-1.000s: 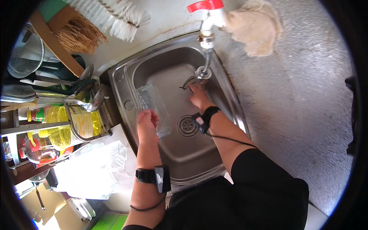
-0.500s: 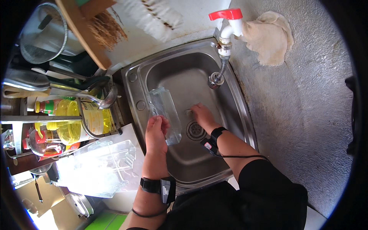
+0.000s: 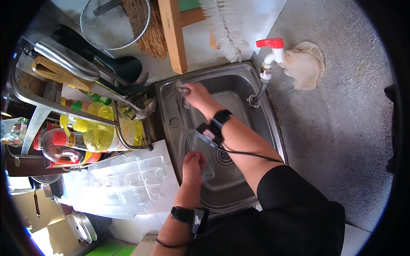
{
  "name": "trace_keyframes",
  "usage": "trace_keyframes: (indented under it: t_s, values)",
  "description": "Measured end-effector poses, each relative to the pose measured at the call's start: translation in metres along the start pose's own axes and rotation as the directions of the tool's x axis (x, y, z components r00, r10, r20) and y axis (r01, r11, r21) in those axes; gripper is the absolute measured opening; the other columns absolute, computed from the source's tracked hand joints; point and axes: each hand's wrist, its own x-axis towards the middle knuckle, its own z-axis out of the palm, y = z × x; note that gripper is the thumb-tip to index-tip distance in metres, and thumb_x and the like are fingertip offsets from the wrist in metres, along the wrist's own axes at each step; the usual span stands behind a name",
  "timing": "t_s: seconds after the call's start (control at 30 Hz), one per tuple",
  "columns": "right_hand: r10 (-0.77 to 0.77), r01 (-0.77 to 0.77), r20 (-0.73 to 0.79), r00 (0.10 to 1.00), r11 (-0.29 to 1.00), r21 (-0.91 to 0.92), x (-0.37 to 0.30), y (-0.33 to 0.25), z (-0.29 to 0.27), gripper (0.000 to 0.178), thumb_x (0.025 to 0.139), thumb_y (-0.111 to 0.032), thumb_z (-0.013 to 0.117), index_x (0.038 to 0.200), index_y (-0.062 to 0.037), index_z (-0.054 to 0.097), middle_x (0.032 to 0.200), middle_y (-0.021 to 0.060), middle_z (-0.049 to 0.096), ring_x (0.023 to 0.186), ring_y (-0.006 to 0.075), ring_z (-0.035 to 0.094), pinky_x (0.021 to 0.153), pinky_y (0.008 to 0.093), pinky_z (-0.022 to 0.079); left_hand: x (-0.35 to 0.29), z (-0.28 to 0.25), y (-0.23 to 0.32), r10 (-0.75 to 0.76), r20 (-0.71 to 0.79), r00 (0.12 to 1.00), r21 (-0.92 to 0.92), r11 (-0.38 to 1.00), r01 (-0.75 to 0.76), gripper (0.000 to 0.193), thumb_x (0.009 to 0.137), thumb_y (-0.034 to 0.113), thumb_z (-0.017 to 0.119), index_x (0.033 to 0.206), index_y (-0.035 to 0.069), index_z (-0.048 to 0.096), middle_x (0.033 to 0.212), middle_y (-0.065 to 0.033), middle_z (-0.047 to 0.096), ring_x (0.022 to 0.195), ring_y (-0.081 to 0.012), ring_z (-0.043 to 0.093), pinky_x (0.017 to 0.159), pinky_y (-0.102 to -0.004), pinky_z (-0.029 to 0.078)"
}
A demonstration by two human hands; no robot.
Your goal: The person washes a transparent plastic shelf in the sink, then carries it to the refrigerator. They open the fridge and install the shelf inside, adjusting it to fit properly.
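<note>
The left hand (image 3: 193, 164) is gripping a clear container (image 3: 197, 151), fingers curled over its near edge, and is holding it over the steel sink (image 3: 273, 128), just left of the drain (image 3: 223, 156). Beside the sink on the left, a clear plastic tray (image 3: 139, 183) is lying on a white board (image 3: 96, 196). Farther back, the right hand (image 3: 197, 94) is reaching across to the sink's far-left corner, fingers pinching a small grey object (image 3: 179, 88) (too small to identify). Oil bottles (image 3: 92, 136) are sitting in a wire rack (image 3: 128, 128) at left. Beyond the sink, a red-handled tap (image 3: 270, 53) is standing beside a crumpled cloth (image 3: 304, 64).
</note>
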Motion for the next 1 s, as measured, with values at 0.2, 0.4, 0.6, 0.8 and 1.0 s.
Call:
trace_keyframes:
  t_s: [0.2,0.4,0.6,0.8,1.0]
  values:
    - [-0.005,0.001,0.356,0.935,1.0,0.01,0.01,-0.025,0.023,0.048,0.079,-0.028,0.06,0.12,-0.0063,0.048,0.101,0.0188,0.061,0.092,0.0287,0.059,0.076,0.0325,0.045,-0.008,-0.004,-0.004,0.017,-0.021,1.0,0.025,1.0,-0.016,0.009,0.087,0.015,0.048,0.093,0.012,0.054,0.075,0.0009,0.058,0.064,-0.0089,0.053,0.053,-0.0222,0.037]
    - [0.188,-0.484,0.518,0.835,0.7,0.526,-0.001,-0.005,-0.012,0.05,0.085,-0.022,0.056,0.131,-0.0103,0.04,0.127,0.0042,0.047,0.111,0.0147,0.047,0.089,0.0311,0.04,-0.008,0.003,-0.003,-0.007,0.028,1.0,-0.044,0.999,0.009,0.009,0.086,0.015,0.048,0.09,0.012,0.055,0.073,0.0004,0.057,0.063,-0.0099,0.052,0.053,-0.0225,0.037]
    - [0.079,-0.141,0.133,0.988,0.809,0.571,-0.065,0.016,-0.059,0.042,0.085,-0.023,0.057,0.122,-0.0038,0.048,0.119,0.0111,0.054,0.106,0.0162,0.052,0.085,0.0293,0.042,-0.012,0.003,-0.002,-0.001,0.08,0.997,-0.035,0.999,0.003,0.009,0.086,0.018,0.047,0.09,0.012,0.052,0.075,0.0013,0.056,0.065,-0.0093,0.052,0.055,-0.0225,0.037]
    - [0.508,-0.522,0.123,0.852,0.813,0.258,-0.211,0.056,-0.076,0.047,0.085,-0.034,0.054,0.117,0.0008,0.05,0.114,0.0193,0.055,0.107,0.0299,0.053,0.09,0.0349,0.04,-0.007,0.017,0.011,-0.065,0.053,0.996,-0.302,0.95,0.078,0.012,0.086,0.024,0.048,0.08,0.014,0.052,0.071,0.0019,0.054,0.062,-0.0103,0.051,0.054,-0.0261,0.039]
    - [0.625,-0.57,0.403,0.669,0.083,0.817,-0.275,0.011,-0.079,0.043,0.087,-0.033,0.054,0.118,-0.005,0.046,0.101,0.007,0.058,0.094,0.0157,0.055,0.085,0.0361,0.042,-0.012,0.012,0.022,-0.122,0.325,0.938,-0.364,0.899,0.243,0.013,0.084,0.025,0.046,0.076,0.015,0.049,0.066,0.0028,0.05,0.058,-0.0118,0.048,0.053,-0.0271,0.038]
